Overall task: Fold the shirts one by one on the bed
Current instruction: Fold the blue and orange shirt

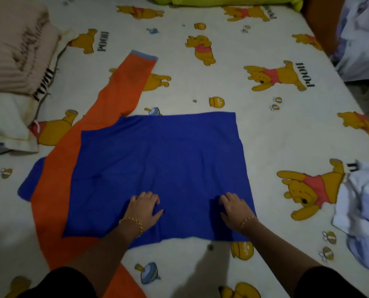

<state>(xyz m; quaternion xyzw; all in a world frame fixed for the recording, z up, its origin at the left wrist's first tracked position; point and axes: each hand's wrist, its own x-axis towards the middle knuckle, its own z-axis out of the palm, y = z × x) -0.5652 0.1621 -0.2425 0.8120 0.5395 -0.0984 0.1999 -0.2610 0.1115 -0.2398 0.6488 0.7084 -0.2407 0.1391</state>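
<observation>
Shirt (pixel 157 164) flat mid-bed (pixel 179 93), both hands pressing its near edge.
Left hand (pixel 145 208) and right hand (pixel 236 209) rest on the blue cloth, fingers loosely bent, nothing pinched. The sleeve (pixel 119 89) is still spread up-left. Best to sweep creases outward, then lay the sleeve square across the body. Sheet print reads "POOH", upside down; no shirt label shows.

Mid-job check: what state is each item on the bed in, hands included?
blue shirt: spread flat on the bed.
orange sleeve: stretched out to the left, unfolded.
left hand: palm down on the blue shirt.
right hand: palm down on the blue shirt.
white garment: crumpled, unfolded, by the right edge.
beige blanket: folded, on a pillow.
</observation>
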